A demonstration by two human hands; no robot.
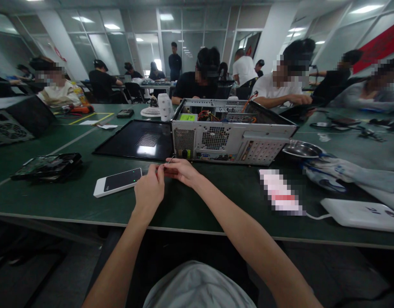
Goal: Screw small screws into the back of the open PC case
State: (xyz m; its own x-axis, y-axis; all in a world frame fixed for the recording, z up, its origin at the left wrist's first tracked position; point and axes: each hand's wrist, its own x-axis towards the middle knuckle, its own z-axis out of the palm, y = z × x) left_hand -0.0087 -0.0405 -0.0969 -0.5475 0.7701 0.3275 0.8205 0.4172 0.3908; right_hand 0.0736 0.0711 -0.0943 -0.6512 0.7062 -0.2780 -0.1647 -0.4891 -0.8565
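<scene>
My left hand (151,184) and my right hand (183,172) meet above the green table, fingertips pinched close together. A thin metal piece (171,158) sticks up from the fingers of my right hand; its kind is too small to tell. What my left fingertips pinch is hidden. Just beyond my hands lies an opened computer case (232,139) on its side, its rear panel facing me and cables and boards showing inside. A black side panel (126,143) rests to its left. Beside my left hand lies a flat white device (100,187) with a dark face and green lights.
Stacked drives and boards (49,167) lie at left, near another computer case (15,122). On the right are a metal bowl (302,149), gloves (331,173), a phone (282,192) and a cabled white power bank (360,214). A small white fan (151,112) stands behind. Several people work beyond.
</scene>
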